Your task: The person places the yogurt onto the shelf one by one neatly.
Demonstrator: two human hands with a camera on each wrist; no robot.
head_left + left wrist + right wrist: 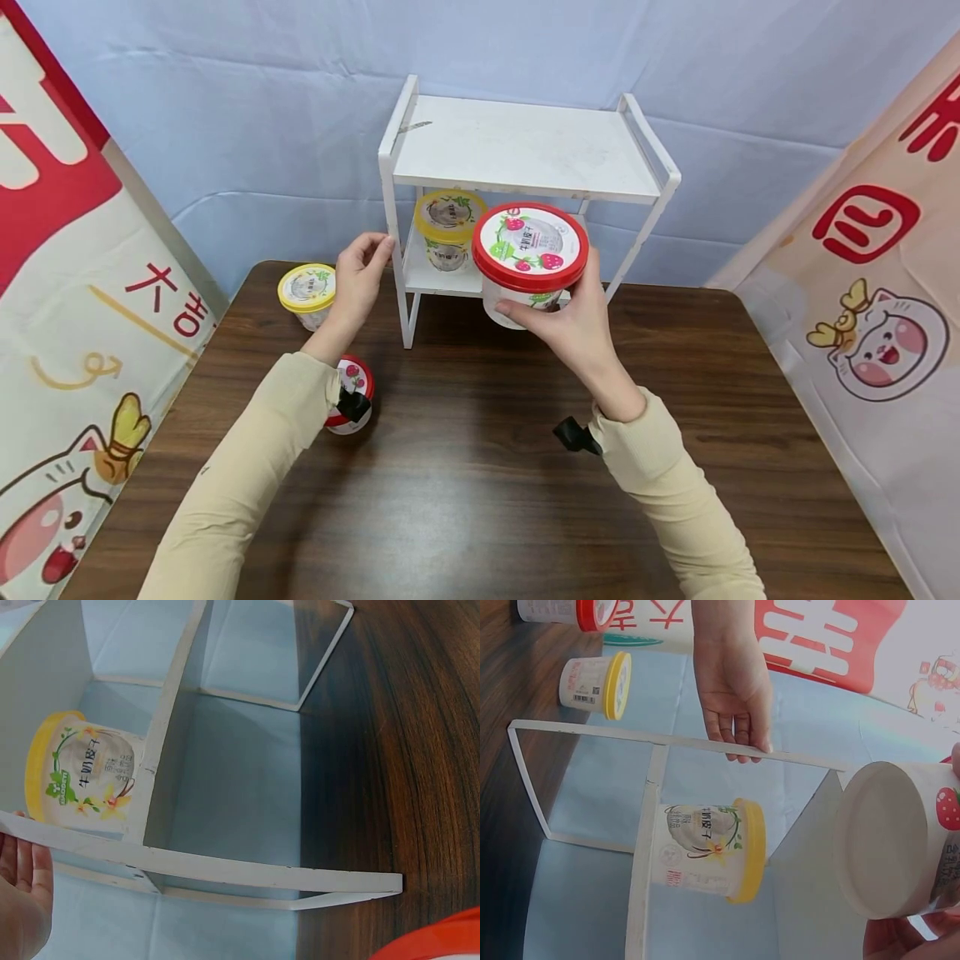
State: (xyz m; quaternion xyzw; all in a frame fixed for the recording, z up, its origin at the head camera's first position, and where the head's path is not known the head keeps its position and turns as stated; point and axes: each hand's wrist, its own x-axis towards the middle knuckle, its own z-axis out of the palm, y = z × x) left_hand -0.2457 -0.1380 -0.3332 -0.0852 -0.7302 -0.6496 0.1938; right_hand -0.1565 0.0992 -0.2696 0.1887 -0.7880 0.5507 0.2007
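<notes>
My right hand (573, 321) grips a white tub with a red strawberry-print lid (531, 243), held up in front of the white two-tier shelf rack (525, 150). Its pale underside shows in the right wrist view. At the rack's left side, my left hand (358, 279) pinches the front post (795, 756) between thumb and fingers. Just inside that post, a yellow-lidded tub (97, 776) stands upright on the lower shelf.
Another yellow-lidded tub (307, 292) stands on the wooden table (465, 467) left of the rack. Nearer, a red-lidded tub (352, 392) is partly covered by my left sleeve. Pale blue cloth (262, 125) hangs behind, with printed banners at both sides.
</notes>
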